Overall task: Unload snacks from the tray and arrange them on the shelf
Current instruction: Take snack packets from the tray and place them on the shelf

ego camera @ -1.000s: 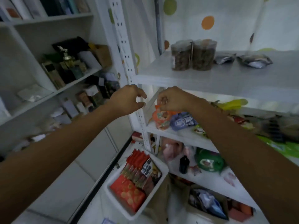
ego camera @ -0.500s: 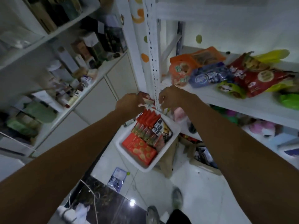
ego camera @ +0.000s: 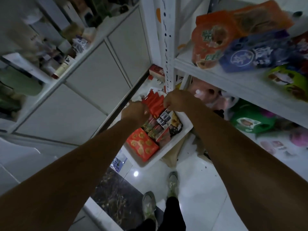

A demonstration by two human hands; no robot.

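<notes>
Down in the white tray [ego camera: 168, 147], lower than the shelf [ego camera: 216, 75], the snacks are standing packed together: a row of red packets [ego camera: 154, 101], black-and-white packs [ego camera: 164, 117] and a red box [ego camera: 141, 145]. The right hand [ego camera: 177, 100] is curling its fingers onto the red packets' tops, though whether it is gripping them cannot be told. The left hand [ego camera: 135, 112] is hovering just beside that row with its fingers hidden, so its grip cannot be told either

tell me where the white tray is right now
The white tray is centre of the head view, low by the shelf post, under the left hand and right hand.
</notes>
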